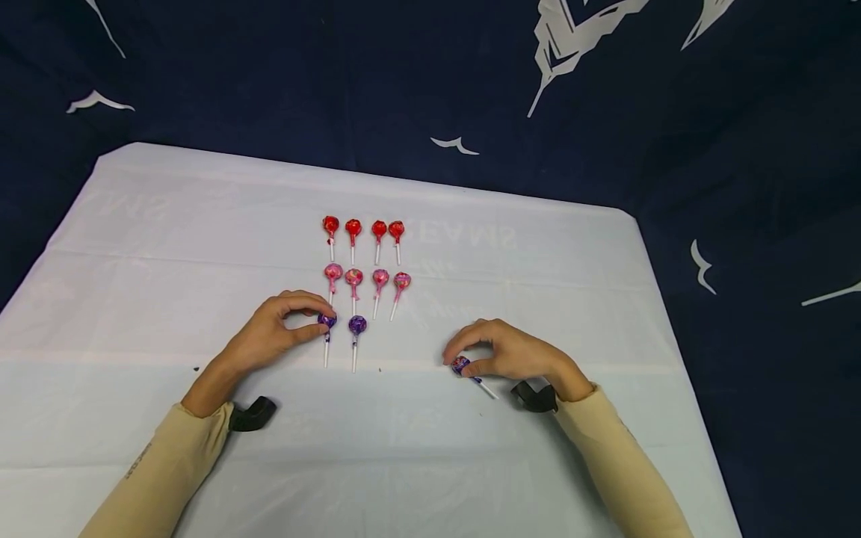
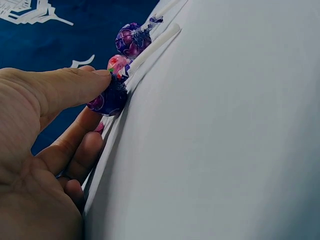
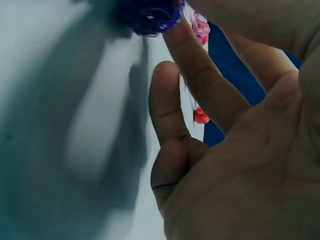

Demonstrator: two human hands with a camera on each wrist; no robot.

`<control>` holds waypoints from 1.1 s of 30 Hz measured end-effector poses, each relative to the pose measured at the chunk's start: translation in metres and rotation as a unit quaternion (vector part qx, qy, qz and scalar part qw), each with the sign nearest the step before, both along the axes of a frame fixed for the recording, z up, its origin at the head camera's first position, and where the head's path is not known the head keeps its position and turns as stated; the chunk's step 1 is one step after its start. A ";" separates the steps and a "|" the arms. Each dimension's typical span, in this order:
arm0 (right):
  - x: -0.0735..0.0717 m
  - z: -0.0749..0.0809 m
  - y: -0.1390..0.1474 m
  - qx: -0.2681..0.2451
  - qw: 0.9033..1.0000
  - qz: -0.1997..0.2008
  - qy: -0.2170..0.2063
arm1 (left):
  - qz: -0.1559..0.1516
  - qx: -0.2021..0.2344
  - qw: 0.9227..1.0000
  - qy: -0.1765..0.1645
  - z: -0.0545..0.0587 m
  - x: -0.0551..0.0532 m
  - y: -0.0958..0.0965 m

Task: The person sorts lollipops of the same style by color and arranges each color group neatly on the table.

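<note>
My left hand [image 1: 272, 330] pinches the round head of a purple-wrapped lollipop [image 2: 111, 98] between thumb and fingers. That lollipop stands at the left end of the nearest row, its white stick pointing toward me. Just right of it lies a second purple lollipop [image 1: 357, 325], untouched. Farther right, my right hand [image 1: 507, 353] holds another purple lollipop [image 1: 460, 365] by its head, the stick slanting down to the right. In the right wrist view only part of this purple head [image 3: 150, 17] shows at the top edge, beside the fingers.
Beyond the purple row is a row of pink lollipops [image 1: 380, 276], then a row of red ones [image 1: 353, 226], all sticks toward me. A white cloth [image 1: 403, 463] covers the table. Dark blue fabric [image 1: 269, 75] hangs behind. Black wrist mounts [image 1: 252, 414] jut from both sleeves.
</note>
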State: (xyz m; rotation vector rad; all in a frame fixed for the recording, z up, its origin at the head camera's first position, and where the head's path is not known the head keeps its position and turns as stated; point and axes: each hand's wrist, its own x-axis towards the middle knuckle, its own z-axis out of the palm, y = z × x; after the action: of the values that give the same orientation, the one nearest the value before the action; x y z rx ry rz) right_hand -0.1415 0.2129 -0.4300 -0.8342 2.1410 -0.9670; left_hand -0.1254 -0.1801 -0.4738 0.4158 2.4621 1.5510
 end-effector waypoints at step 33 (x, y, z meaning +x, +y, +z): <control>0.006 -0.009 -0.017 -0.024 0.991 -0.028 0.127 | 0.002 -0.002 1.000 0.013 0.000 0.001 0.000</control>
State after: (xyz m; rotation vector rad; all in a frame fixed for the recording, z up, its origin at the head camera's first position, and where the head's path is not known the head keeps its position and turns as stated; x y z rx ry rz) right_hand -0.1354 0.1958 -0.4390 -0.9706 2.3757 -0.9889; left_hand -0.1247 -0.1797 -0.4741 0.4329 2.4870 1.5533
